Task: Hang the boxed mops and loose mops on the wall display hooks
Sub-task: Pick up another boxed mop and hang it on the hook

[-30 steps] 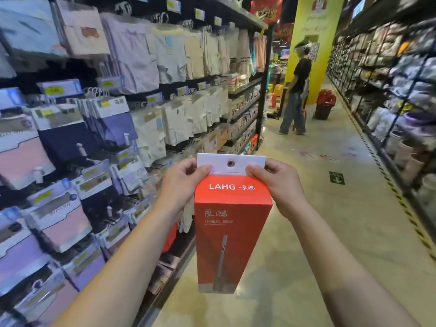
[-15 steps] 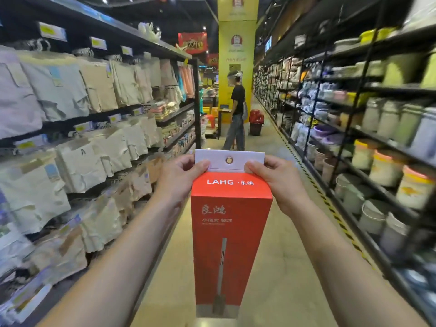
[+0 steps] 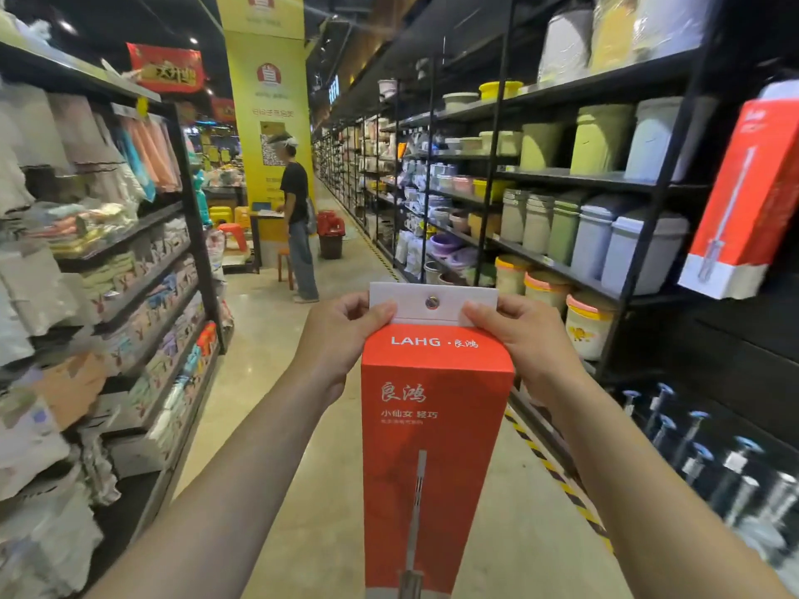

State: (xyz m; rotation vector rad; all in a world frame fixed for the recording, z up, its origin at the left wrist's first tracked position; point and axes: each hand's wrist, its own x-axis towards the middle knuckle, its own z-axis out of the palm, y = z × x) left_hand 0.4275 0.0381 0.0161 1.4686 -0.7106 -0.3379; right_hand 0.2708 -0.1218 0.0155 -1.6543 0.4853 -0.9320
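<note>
So the red boxed mop (image 3: 434,425) is held upright dead centre in the aisle, running down to 6 o'clock and off the bottom edge. The left hand (image 3: 341,339) pinches the left end of its white hang tab (image 3: 432,302), thumb on the front, and the right hand (image 3: 523,339) pinches the right end the same way. The tab's hole sits between the two thumbs. At 3 o'clock a second boxed mop (image 3: 752,196) hangs tilted against the dark wall. Around 4 o'clock there are metal poles (image 3: 691,447) with blue caps, kinda blurry. Plastic bins (image 3: 605,239) fill the shelves at 2 o'clock, with folded textiles (image 3: 129,261) at 9. A person in a black shirt (image 3: 296,218) stands at 11 by a yellow pillar (image 3: 268,101).
</note>
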